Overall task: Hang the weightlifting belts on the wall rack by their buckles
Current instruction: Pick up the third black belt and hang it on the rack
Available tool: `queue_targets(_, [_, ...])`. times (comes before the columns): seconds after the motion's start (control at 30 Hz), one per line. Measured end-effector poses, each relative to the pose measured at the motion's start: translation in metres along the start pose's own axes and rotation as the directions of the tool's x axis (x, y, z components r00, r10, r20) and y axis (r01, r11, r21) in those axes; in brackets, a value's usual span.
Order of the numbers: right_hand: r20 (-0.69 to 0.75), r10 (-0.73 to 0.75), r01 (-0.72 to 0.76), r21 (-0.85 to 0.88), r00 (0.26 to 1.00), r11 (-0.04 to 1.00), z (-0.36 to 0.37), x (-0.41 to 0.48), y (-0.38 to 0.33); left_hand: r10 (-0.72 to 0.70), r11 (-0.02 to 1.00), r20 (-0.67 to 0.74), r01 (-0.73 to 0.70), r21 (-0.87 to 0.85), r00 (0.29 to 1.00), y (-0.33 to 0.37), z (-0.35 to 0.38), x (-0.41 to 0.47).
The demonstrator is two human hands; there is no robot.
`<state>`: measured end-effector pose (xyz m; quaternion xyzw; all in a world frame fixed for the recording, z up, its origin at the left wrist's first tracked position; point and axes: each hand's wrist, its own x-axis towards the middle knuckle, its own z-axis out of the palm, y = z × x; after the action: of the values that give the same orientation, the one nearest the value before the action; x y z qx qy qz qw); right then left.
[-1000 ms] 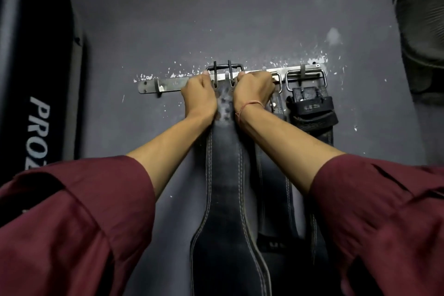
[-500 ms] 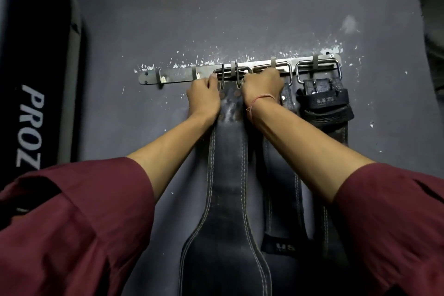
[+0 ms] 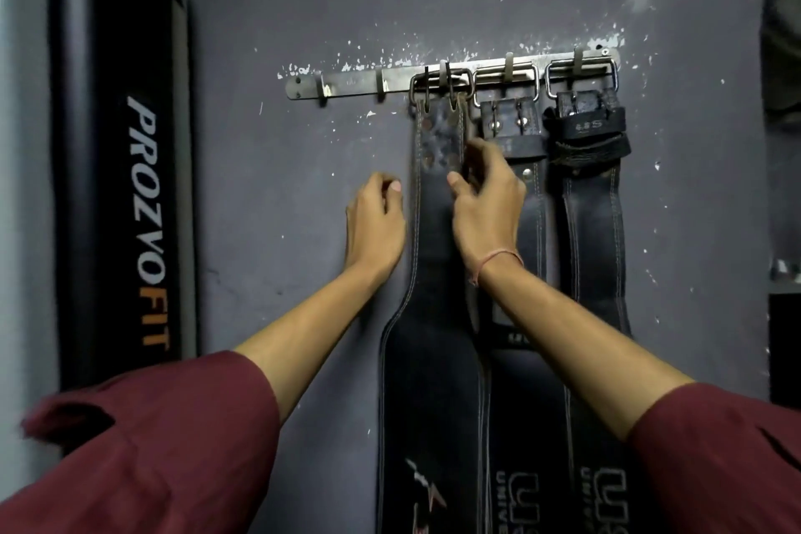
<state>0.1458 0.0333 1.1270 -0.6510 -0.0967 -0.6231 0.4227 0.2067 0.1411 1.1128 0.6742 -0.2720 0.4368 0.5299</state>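
Note:
Three black leather belts hang by their metal buckles from a steel wall rack (image 3: 346,82). The left belt (image 3: 433,317) has its buckle (image 3: 441,82) over a hook, beside the middle belt (image 3: 516,134) and the right belt (image 3: 594,195). My left hand (image 3: 376,221) is just left of the left belt, fingers loosely curled, holding nothing. My right hand (image 3: 485,195) is at the left belt's right edge, fingers apart, thumb resting on the strap, not gripping it. Two hooks at the rack's left end are bare.
A tall black padded bag (image 3: 121,165) marked PROZVOFIT stands against the grey wall to the left. Dark shelving (image 3: 784,273) fills the right edge. Chipped paint speckles the wall around the rack.
Both hands have let go of the left belt's buckle and dropped down away from the rack. The buckle now hangs on its hook. The view has moved closer and left.

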Motion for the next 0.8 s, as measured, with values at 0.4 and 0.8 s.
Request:
queue_targets(0.4, [0.301, 0.333, -0.317, -0.101, 0.894, 0.943, -0.056, -0.184, -0.041, -0.169, 0.98, 0.214, 0.187, -0.068, 0.962, -0.003, -0.09, -0.178])
queue_targets(0.8, [0.42, 0.586, -0.547, -0.223, 0.693, 0.807, -0.137, -0.387, -0.088, -0.452, 0.859, 0.326, 0.504, -0.092, 0.83, 0.012, -0.18, -0.385])
